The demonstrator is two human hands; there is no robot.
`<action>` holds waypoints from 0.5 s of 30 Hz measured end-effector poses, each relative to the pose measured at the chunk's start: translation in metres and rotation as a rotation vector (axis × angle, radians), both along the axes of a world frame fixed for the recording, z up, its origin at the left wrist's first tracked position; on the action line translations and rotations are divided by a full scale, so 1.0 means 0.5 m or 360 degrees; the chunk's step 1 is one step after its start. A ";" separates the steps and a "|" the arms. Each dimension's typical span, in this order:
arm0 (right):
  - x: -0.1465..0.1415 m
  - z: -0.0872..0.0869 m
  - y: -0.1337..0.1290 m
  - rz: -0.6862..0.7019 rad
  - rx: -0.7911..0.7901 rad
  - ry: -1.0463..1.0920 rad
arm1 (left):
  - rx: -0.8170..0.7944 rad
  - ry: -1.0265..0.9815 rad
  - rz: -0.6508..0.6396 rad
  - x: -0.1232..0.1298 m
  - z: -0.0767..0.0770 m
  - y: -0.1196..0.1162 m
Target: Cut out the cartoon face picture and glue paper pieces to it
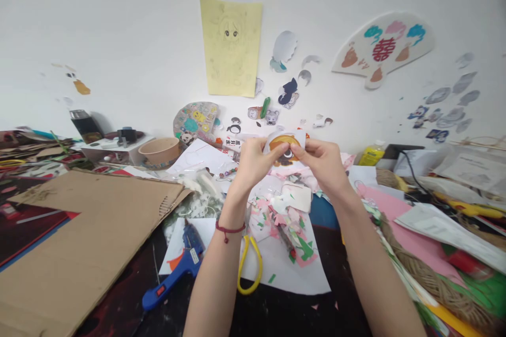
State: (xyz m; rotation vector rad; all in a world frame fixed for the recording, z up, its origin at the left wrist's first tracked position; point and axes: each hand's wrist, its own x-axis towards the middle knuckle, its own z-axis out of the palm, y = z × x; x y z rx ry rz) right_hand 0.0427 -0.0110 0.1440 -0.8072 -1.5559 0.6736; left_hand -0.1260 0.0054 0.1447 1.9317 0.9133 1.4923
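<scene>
Between my two hands, raised over the table near the wall, is a small white paper cutout (pixel 288 154) printed with an orange-and-dark cartoon animal. My left hand (pixel 255 160) pinches its left side, thumb on the front. On its right side my right hand (pixel 322 160) pinches it the same way. Below them, pink, white and green paper scraps (pixel 290 221) lie on a white sheet (pixel 292 274). Yellow-handled scissors (pixel 250 266) rest by my left forearm, which hides part of them. Farther left lies a blue glue gun (pixel 176 268).
Brown cardboard (pixel 90 226) covers the table's left. A terracotta-coloured bowl (pixel 159 150) and a black flask (pixel 85 125) stand behind it. Twine (pixel 430 279), pink paper (pixel 407 221) and a yellow bottle (pixel 371 153) are at right. A yellow drawing (pixel 231 47) and a painted fan (pixel 383 45) hang on the wall.
</scene>
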 end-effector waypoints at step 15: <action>0.002 0.000 0.004 -0.0244 0.0166 -0.0052 | 0.0099 0.0044 -0.0070 -0.002 0.003 0.000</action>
